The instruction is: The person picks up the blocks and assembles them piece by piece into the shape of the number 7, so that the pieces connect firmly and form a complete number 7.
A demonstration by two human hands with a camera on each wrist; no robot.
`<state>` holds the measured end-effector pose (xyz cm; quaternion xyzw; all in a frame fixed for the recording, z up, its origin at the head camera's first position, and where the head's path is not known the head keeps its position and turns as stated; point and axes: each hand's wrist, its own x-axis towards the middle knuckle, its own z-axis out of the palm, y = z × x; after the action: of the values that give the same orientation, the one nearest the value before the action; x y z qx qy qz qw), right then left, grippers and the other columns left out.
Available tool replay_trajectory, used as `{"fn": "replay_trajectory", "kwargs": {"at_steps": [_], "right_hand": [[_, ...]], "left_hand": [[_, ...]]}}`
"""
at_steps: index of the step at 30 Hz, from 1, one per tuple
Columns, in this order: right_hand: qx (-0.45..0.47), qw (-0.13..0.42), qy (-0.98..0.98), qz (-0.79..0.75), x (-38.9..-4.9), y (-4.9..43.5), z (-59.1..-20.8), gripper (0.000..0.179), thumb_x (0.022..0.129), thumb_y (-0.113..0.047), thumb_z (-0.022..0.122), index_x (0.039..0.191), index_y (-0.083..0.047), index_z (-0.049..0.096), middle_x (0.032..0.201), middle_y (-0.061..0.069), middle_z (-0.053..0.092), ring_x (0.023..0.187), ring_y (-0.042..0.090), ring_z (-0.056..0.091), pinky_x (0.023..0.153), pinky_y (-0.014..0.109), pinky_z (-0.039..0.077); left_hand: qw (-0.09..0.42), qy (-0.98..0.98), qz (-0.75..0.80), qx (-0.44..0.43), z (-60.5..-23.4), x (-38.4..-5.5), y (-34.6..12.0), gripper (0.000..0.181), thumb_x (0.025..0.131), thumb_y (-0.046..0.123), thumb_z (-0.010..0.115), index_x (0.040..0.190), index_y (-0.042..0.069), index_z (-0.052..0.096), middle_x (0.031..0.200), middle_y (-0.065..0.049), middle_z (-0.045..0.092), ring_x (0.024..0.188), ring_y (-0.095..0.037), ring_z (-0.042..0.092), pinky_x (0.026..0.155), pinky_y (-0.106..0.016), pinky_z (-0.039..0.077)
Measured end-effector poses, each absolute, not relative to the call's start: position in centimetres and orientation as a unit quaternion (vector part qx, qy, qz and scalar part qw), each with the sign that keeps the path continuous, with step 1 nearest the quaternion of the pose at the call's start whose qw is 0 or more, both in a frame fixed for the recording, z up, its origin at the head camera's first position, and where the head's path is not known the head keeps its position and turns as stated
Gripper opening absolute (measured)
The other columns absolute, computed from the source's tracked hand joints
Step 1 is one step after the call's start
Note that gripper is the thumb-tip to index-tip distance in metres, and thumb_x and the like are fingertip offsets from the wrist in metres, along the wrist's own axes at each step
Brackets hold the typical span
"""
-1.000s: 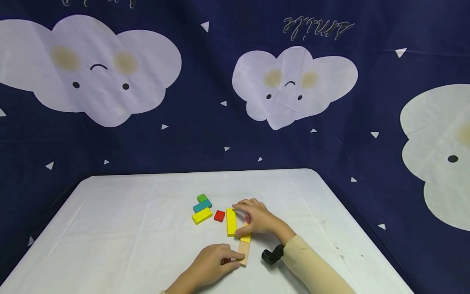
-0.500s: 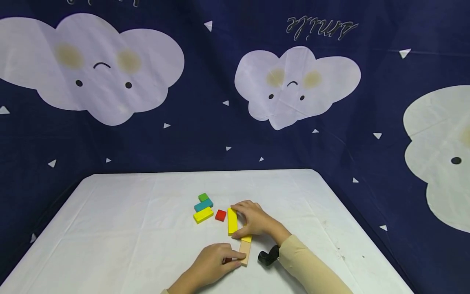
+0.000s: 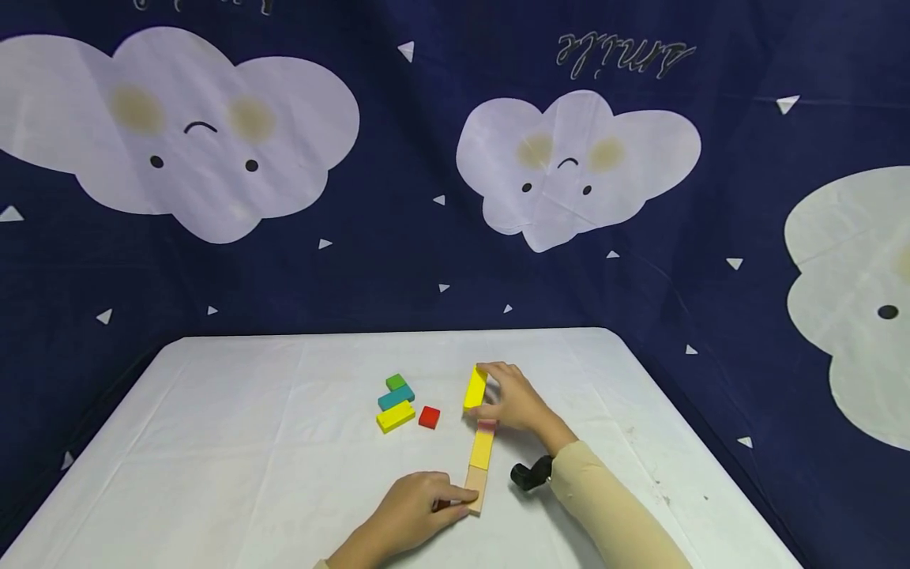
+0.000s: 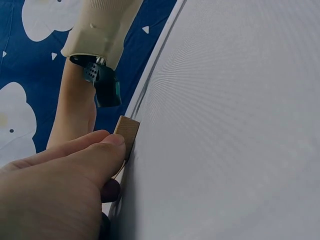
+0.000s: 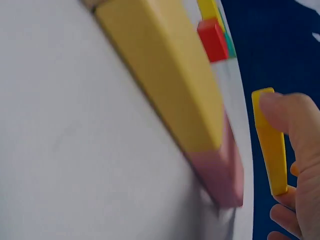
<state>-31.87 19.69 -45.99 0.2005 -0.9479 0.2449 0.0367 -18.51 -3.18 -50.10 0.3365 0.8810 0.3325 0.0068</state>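
Observation:
A row of blocks runs away from me on the white table: a plain wooden block (image 3: 475,484) nearest, a yellow block (image 3: 481,449) in the middle, and a pink block (image 5: 223,175) at the far end. My left hand (image 3: 419,510) pinches the near end of the plain wooden block between thumb and fingers. Past the pink end, my right hand (image 3: 520,401) grips another yellow block (image 3: 475,388) by its two ends. In the right wrist view this yellow block (image 5: 271,145) appears raised off the table, with the thumb on one end and fingertips at the other.
Left of the row lie a small red block (image 3: 430,417), a yellow block (image 3: 396,416), a teal block (image 3: 396,397) and a green block (image 3: 395,382). A black wrist camera (image 3: 532,474) sits under my right sleeve. A dark blue cloud-patterned cloth (image 3: 398,158) hangs behind the table.
My right hand has carried the yellow block from the left side of the row to beyond its far end, uncovering the middle yellow and pink blocks. My left hand stays in place.

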Motion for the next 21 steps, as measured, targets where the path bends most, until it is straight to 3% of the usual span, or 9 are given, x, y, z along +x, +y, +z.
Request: {"fn": "replay_trajectory", "kwargs": {"at_steps": [12, 21], "right_hand": [[0.116, 0.005, -0.947, 0.298, -33.9, 21.9, -46.8, 0.087, 0.074, -0.042, 0.086, 0.146, -0.011, 0.047, 0.151, 0.013, 0.047, 0.141, 0.035, 0.041, 0.117, 0.052, 0.031], [0.100, -0.044, -0.938, 0.328, -34.6, 22.7, -47.0, 0.088, 0.076, -0.037, 0.086, 0.148, -0.010, 0.044, 0.150, 0.014, 0.047, 0.130, 0.036, 0.053, 0.109, 0.049, 0.042]], "left_hand": [[0.012, 0.883, 0.330, 0.332, -49.9, -18.4, -3.2, 0.022, 0.095, 0.040, 0.065, 0.114, 0.036, 0.075, 0.063, 0.020, 0.044, 0.057, 0.006, 0.036, 0.054, -0.015, 0.030], [0.018, 0.882, 0.337, 0.328, -50.1, -18.6, -3.2, 0.022, 0.094, 0.038, 0.066, 0.114, 0.037, 0.074, 0.063, 0.021, 0.045, 0.057, 0.006, 0.037, 0.054, -0.014, 0.031]]}}
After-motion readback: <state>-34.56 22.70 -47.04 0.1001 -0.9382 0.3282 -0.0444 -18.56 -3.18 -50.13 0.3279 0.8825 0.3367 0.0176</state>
